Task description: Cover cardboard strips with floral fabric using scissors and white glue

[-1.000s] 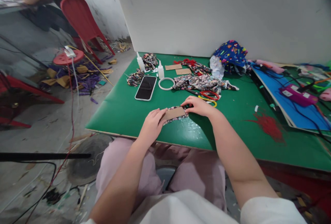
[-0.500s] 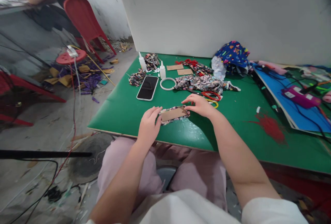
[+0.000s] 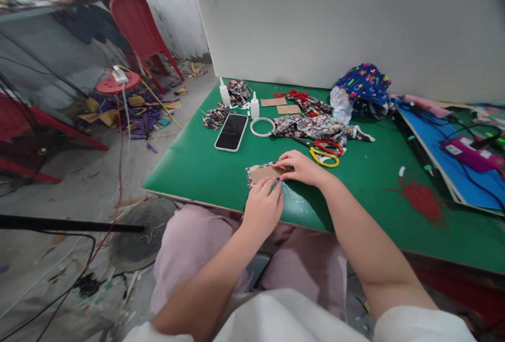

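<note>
A brown cardboard strip (image 3: 262,174) lies on a small piece of dark floral fabric (image 3: 250,169) near the front edge of the green table (image 3: 197,168). My left hand (image 3: 262,208) is at the strip's near edge, fingers bent and pressed together on the fabric there. My right hand (image 3: 300,168) rests on the strip's right end, fingers close together and pressing it down. Both hands touch the piece.
Behind the hands lie a black phone (image 3: 231,132), a white ring (image 3: 263,127), two glue bottles (image 3: 254,106), red and yellow scissors (image 3: 326,153), floral fabric (image 3: 311,126) and blue fabric (image 3: 365,84). A blue board with a purple device (image 3: 471,153) is at right. A red chair (image 3: 138,31) stands on the cluttered floor at left.
My left hand has slid from the strip's left end to its near edge. My right hand stays on the right end. The view has shifted a little to the left.
</note>
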A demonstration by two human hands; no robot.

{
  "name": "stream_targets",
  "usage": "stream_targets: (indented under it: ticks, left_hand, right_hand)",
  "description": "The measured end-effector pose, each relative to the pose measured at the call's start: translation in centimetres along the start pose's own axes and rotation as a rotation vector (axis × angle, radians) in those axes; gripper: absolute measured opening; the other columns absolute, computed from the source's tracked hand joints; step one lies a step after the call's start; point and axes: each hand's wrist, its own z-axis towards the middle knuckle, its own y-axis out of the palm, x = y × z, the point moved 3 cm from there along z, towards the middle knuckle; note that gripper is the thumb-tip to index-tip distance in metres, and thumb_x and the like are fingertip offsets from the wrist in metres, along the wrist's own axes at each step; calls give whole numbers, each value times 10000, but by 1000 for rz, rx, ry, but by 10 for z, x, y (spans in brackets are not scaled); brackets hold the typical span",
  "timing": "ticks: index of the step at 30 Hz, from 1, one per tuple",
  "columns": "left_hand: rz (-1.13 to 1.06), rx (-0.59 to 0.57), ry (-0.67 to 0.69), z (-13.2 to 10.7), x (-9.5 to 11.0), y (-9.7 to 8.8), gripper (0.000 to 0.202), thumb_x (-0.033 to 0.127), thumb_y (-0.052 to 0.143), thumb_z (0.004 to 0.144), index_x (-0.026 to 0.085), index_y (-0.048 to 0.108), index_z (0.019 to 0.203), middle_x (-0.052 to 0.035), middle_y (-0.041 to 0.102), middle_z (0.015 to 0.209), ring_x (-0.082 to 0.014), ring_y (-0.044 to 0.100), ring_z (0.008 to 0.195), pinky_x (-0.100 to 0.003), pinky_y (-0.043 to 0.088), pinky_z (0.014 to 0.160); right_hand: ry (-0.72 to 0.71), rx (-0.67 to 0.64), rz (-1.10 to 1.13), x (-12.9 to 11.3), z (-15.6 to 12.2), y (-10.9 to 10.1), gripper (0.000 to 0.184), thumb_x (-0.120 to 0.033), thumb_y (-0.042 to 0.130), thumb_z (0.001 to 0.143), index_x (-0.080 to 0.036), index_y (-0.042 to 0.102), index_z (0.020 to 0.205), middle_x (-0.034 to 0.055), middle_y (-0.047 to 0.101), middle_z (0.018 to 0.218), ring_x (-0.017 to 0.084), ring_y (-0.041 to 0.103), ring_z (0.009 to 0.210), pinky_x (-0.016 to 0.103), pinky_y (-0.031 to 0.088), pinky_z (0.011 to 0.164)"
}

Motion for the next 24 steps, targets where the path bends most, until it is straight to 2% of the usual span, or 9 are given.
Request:
stream_targets:
  ticks: [10, 16, 21, 24]
  left_hand:
    - [9, 6, 31, -6, -3, 5, 298, 190, 411, 846, 136, 573, 1090, -92, 555, 1170, -228, 445, 1101, -401, 381, 955]
    - [26, 16, 39, -7, -5, 6, 290, 175, 420, 836, 142, 586, 1072, -74, 566, 1162, -225, 465, 1052, -395, 399, 932]
    - [13, 16, 62, -7, -7, 5, 284, 169, 423, 831, 154, 592, 1059, -62, 573, 1152, -224, 471, 1036, -398, 397, 931]
    - [7, 4, 66, -6, -8, 4, 281, 167, 422, 830, 159, 595, 1052, -60, 576, 1145, -223, 476, 1028, -400, 400, 923]
  right_hand:
    - [3, 24, 23, -6, 1, -2, 372, -299, 644, 699, -210, 600, 1057, 55, 599, 945, 185, 488, 892, 314, 378, 800]
    - [33, 83, 65, -11, 1, -5, 350, -161, 648, 660, -209, 599, 1003, 40, 569, 886, 182, 465, 873, 313, 374, 788]
    - [109, 85, 404, -11, -2, -9, 347, -135, 570, 695, -204, 563, 1036, -7, 540, 785, 118, 504, 717, 265, 422, 691]
    - [191, 78, 609, -9, -4, -11, 379, -159, 581, 684, -201, 556, 1060, -7, 569, 802, 110, 537, 705, 255, 445, 663]
